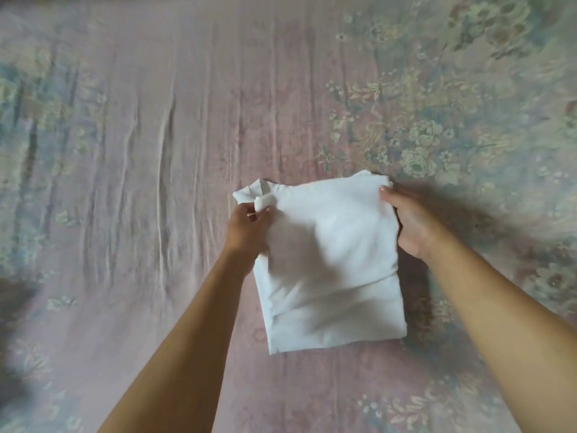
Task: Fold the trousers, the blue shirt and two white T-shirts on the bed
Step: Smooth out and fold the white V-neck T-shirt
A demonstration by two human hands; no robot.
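Observation:
A white T-shirt (331,267), folded into a rough rectangle, lies in the middle of the bed. My left hand (246,228) pinches its far left corner, where a small bunch of cloth sticks up. My right hand (412,223) grips the far right edge, thumb on top and fingers underneath. The far end of the shirt is lifted slightly off the sheet and casts a shadow to the right. The trousers, the blue shirt and the other white T-shirt are out of view.
The bed is covered by a pink sheet (156,151) with long creases at the left and a floral print (421,142) at the right. A dark blurred patch sits at the left edge (15,301).

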